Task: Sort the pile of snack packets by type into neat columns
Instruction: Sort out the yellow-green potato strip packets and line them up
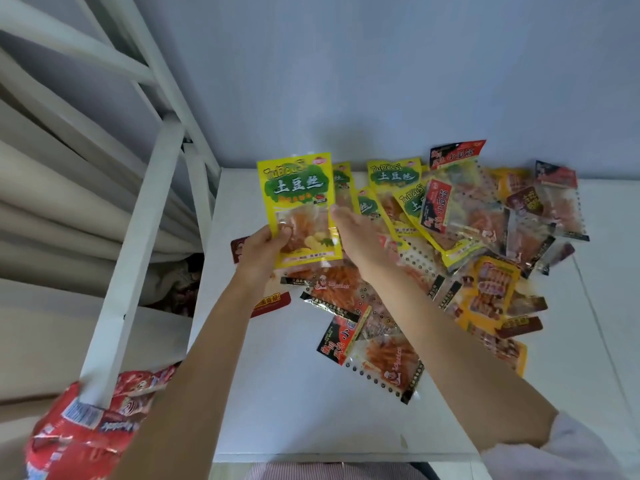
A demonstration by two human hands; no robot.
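Note:
My left hand [265, 249] grips a yellow packet with a green label [298, 202] by its lower left corner, holding it upright above the white table [277, 393]. Just to its right is my right hand [356, 237], fingers straight, its fingertips at the packet's right edge. Behind them lie more yellow-green packets [394, 181] near the wall. Black-and-red packets [436, 206] and orange packets [495, 289] overlap in a loose pile across the middle and right of the table. Another black-and-red packet [377, 355] lies nearest me.
A white metal ladder frame [138, 237] slants along the table's left side, with bedding behind it. A large red crumpled bag [86, 427] sits at the lower left. The grey wall [381, 81] bounds the table at the back.

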